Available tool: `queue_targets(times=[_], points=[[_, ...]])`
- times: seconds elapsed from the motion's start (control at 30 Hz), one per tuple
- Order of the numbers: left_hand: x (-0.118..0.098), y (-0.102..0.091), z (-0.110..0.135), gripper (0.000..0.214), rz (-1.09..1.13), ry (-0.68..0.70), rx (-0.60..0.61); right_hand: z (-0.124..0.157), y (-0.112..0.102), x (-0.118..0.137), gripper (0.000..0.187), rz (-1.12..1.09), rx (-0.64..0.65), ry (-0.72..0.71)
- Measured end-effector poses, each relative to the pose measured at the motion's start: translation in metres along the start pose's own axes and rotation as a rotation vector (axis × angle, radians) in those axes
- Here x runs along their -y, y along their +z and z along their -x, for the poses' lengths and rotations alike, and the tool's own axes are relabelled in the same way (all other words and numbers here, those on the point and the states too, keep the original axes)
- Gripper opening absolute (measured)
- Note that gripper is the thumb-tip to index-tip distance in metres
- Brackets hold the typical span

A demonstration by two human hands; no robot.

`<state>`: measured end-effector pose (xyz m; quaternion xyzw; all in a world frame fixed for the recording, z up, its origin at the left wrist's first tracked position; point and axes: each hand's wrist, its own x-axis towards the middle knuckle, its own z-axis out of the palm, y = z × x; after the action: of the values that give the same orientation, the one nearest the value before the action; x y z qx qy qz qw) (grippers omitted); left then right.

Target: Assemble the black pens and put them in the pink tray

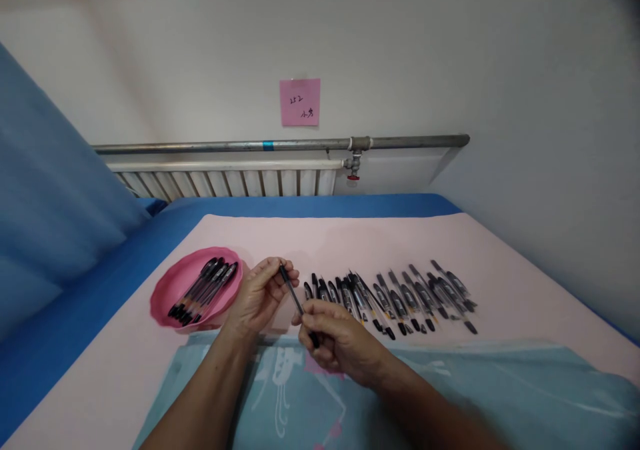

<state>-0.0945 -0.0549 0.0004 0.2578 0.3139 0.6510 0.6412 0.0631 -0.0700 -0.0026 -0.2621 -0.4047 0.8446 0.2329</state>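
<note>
A pen (294,293) with a clear barrel and black ends is held aslant between both hands. My left hand (263,291) pinches its upper end with thumb and fingers. Around its lower part my right hand (340,337) is closed, the black tip showing below the thumb. Just left of my left hand stands a pink bowl (159,293) with a wavy rim. Several black-capped pens (205,293) lie side by side in it. To the right of my hands, many loose pen parts (357,297), black caps and clear barrels, are spread in a row on the pink sheet.
The pink sheet (320,237) covers a blue surface (310,206). A light blue patterned cloth (450,397) lies along the near edge. Behind are a radiator (240,182), a metal pipe (215,147) and a wall with a pink note (300,103). A blue curtain (50,203) hangs at left.
</note>
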Motion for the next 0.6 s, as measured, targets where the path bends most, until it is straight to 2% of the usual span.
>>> queue_targets(times=[0.07, 0.13, 0.27, 0.37, 0.47, 0.6], points=[[0.004, 0.001, -0.001, 0.02, -0.076, 0.001, 0.002, 0.0, -0.006, 0.006, 0.019, 0.003, -0.078, -0.055], [0.011, 0.0, -0.003, 0.026, -0.274, 0.021, -0.026, 0.0, -0.013, 0.015, 0.02, -0.021, -0.181, -0.136], [0.028, -0.007, -0.008, 0.012, -0.935, 0.165, -0.135, 0.001, -0.025, 0.028, 0.023, -0.071, -0.33, -0.245], [0.038, -0.01, -0.012, 0.01, -1.291, 0.241, -0.164, 0.002, -0.026, 0.03, 0.023, -0.065, -0.354, -0.245], [0.043, -0.01, -0.014, 0.01, -1.417, 0.221, -0.178, 0.001, -0.025, 0.027, 0.022, -0.05, -0.334, -0.236], [0.045, -0.008, -0.013, 0.013, -1.431, 0.205, -0.203, 0.0, -0.027, 0.024, 0.022, -0.013, -0.325, -0.232]])
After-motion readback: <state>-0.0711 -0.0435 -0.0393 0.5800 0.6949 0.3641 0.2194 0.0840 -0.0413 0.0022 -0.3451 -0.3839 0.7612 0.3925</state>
